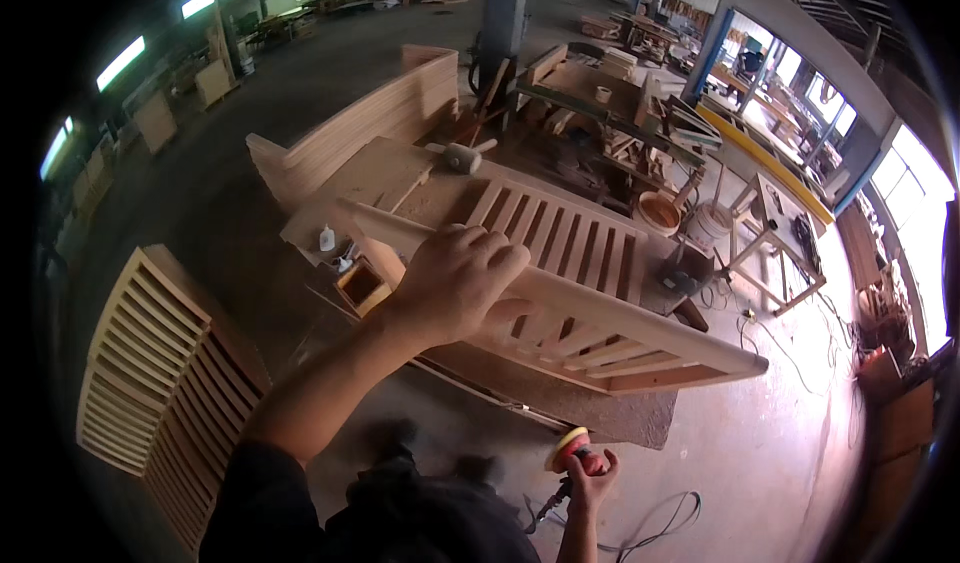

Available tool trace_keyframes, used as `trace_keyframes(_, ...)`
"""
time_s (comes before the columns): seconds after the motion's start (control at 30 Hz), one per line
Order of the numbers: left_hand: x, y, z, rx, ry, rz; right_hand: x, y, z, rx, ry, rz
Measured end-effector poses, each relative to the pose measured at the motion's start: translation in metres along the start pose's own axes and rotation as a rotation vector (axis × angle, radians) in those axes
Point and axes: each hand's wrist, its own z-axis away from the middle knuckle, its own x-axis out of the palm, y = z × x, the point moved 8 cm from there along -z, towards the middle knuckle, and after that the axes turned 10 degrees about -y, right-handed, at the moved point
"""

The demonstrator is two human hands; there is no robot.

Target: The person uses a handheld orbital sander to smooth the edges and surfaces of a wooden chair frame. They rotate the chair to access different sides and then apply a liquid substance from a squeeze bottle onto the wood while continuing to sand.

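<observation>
My left hand [462, 275] is closed round the thick rounded rail of a slatted wooden frame [640, 325], which is tilted up on a low worktable [630, 418]. More pale slats [565, 231] show on the far side of that rail. Down by the table's near edge, at the lower right, my right hand [592, 475] holds a red hand-held sander [572, 448] with a yellow pad. The pad faces up and to the left, apart from the wood. A dark cord or hose trails from the tool to the floor.
Slatted panels [150, 363] stand at the left. Stacked curved boards [370, 123] lie behind the table. A mallet [460, 156], a white bottle [327, 238] and a small wooden box [362, 288] are nearby. Buckets [710, 221], a trestle [778, 238] and floor cables [790, 363] are on the right.
</observation>
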Motion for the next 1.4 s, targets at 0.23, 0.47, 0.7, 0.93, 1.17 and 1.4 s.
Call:
trace_keyframes(0.23, -0.005, -0.057, 0.087, -0.06, -0.058, 0.202, -0.032, -0.063, 0.073, -0.103, 0.02, -0.056)
trace_keyframes(0.47, 0.046, -0.149, 0.133, 0.014, -0.082, 1.051, 0.109, -0.164, 0.148, -0.703, 0.287, 0.39)
trace_keyframes(0.7, 0.205, -0.12, 0.172, -0.103, -0.397, 1.772, 0.286, -0.219, 0.202, -1.172, 0.35, 0.742)
trace_keyframes(0.93, 0.222, -0.108, 0.175, -0.045, -0.279, 1.787, 0.384, -0.196, 0.184, -1.293, 0.443, 0.995)
trace_keyframes(1.17, 0.215, -0.115, 0.175, -0.124, -0.211, 1.557, 0.398, -0.218, 0.188, -1.284, 0.432, 1.01)
trace_keyframes(1.4, 0.204, -0.106, 0.173, -0.144, 0.043, 1.487, 0.441, -0.377, 0.176, -0.74, -0.109, 1.448)
